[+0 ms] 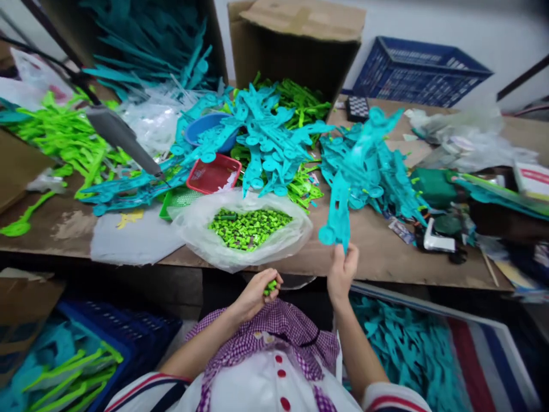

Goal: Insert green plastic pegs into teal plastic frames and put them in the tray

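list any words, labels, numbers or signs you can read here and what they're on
No text can be read in this view.
White box with red marking at the right table edge: too blurred to read.
Small printed packet beside the teal pile: too small to read.
Cardboard box, blue crate, bag of green pieces: no lettering shows.

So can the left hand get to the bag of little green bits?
Probably yes. The left hand is just below the table edge, right under the open bag, with nothing between them. It already has green bits in its fingers, though.
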The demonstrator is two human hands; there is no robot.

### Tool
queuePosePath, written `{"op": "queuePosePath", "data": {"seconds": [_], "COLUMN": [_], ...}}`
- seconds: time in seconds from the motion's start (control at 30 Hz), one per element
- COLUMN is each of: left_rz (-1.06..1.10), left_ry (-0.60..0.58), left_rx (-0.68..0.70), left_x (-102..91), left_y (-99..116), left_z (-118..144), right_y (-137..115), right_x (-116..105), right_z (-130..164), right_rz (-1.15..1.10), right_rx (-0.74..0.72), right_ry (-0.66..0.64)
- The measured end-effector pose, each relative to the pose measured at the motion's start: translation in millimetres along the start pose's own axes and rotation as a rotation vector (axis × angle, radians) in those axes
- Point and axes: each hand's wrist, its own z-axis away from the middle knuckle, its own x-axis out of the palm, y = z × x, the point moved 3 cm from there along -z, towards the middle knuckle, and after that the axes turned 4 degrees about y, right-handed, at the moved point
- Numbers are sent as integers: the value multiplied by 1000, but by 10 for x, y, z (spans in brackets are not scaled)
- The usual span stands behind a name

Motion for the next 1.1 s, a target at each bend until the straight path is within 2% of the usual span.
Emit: {"op": "queuePosePath", "data": {"seconds": [0.07,0.1,0.13,0.2,0.27,0.37,0.43,0.5,0.6,0.73,0.8,0.87,0.97,1.03,1.1], "left_rz": [94,141,184,250,306,361,377,375,362,378,363,336,318,219,-29], "left_ry": [-1,-3,-2,22,67,147,196,222,200,134,102,49,23,75,161], "left_rx": [-22,-37,-54,-95,-145,-159,-103,-43,-5,3,-28,-79,-121,-99,8], "left_x": [79,129,186,306,422,549,585,595,609,651,668,673,598,459,269], "left_y": [48,74,100,141,167,197,220,235,234,255,270,264,204,144,115], "left_z": [-45,-79,-122,-231,-359,-551,-667,-766,-881,-940,-937,-927,-903,-860,-785], "right_y": [146,189,211,231,258,310,298,232,71,-106,-130,-121,-21,104,240], "right_x": [-296,-390,-431,-407,-280,-33,80,112,99,203,231,214,156,131,137], "right_z": [640,934,1183,1511,1590,1338,1046,733,293,-112,-187,-193,-173,-192,-228], "right_rz": [54,71,84,109,121,44,-29,-64,-41,77,88,33,-111,-199,-245], "right_rx": [177,266,333,439,500,501,446,370,215,-46,-95,-68,98,218,295], "right_ry": [149,212,221,219,184,21,-110,-154,-114,-326,-410,-417,-321,-243,-224]}}
